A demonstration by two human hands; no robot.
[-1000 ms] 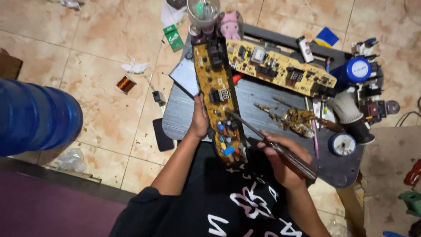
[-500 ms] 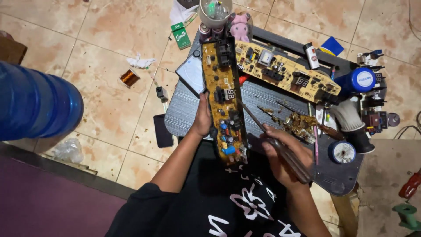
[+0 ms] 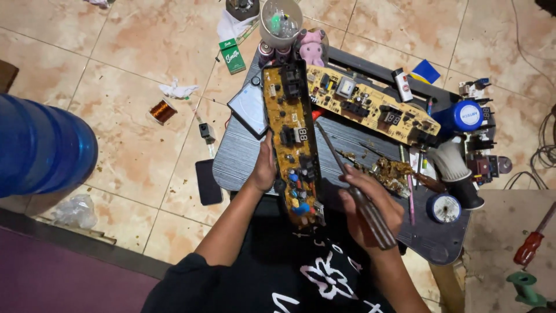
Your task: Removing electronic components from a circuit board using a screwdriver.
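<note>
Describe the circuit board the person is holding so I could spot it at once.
On the grey table lie two yellow boards. The held board runs lengthwise toward the person, left hand gripping its edge. The other board lies slantwise behind it, untouched.

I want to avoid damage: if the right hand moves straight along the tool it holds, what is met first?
Probably the upright yellow circuit board: the right hand aims its soldering tool up-left at it. Depth is unclear.

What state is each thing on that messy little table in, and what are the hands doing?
Left hand: steadying the long circuit board.
Right hand: gripping the soldering iron, tip toward that board.
Second circuit board: lying flat, untouched.
Clear cup: upright, holding small parts.
</note>
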